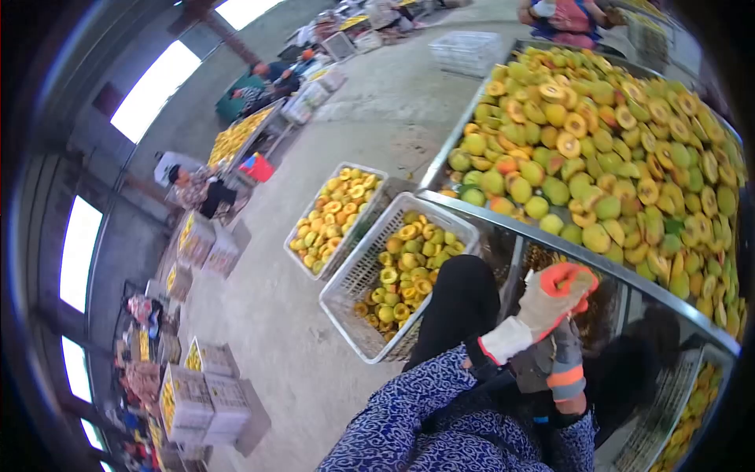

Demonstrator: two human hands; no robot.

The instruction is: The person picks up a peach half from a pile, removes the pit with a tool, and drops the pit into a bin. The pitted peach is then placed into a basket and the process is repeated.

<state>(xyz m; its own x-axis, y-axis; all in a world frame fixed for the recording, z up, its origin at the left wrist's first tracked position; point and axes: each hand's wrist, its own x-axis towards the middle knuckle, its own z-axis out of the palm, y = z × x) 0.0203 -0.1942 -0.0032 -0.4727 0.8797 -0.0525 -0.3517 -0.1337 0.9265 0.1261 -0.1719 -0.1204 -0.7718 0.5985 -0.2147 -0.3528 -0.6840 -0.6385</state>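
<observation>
My left hand (550, 303), in a white and orange glove, is closed in front of the metal table (605, 256), its fingers curled round something I cannot make out. Just below it and close against it is my right hand (550, 358), in a grey glove with an orange band. Its fingers look curled, partly covered by the left hand, and what they hold is hidden. Beyond both hands, a large heap of yellow-green peaches (598, 141), many cut in half, lies on the table. Brown bits (543, 259) show below the table edge.
A white crate (342, 295) of halved peaches stands beside my knee, with another full crate (334, 220) behind it. To the lower right is a further crate (668, 429). Stacked crates (189, 397) stand at the left. Other people (562, 20) sit at tables around the hall.
</observation>
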